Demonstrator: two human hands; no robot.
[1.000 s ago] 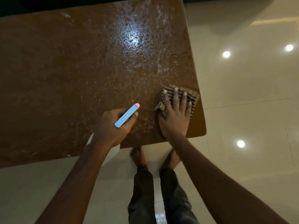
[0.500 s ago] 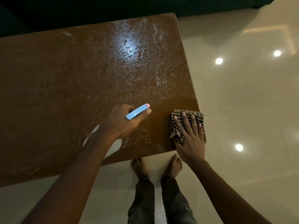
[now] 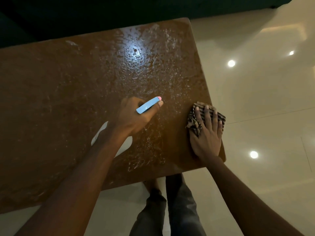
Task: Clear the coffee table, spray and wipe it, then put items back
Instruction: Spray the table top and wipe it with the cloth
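At the bench (image 3: 76, 103) corner, a flat right hand (image 3: 207, 138) is pressing the cloth (image 3: 193, 124) to wipe; the left hand (image 3: 133, 117) is gripping the sprayer (image 3: 148, 106).

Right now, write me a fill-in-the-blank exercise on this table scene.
1. The left hand grips a bottle whose tip is ____.
2. The right hand presses a ____ cloth flat.
3. The cloth overhangs the table's ____ edge.
Missing words: pink; striped; right.
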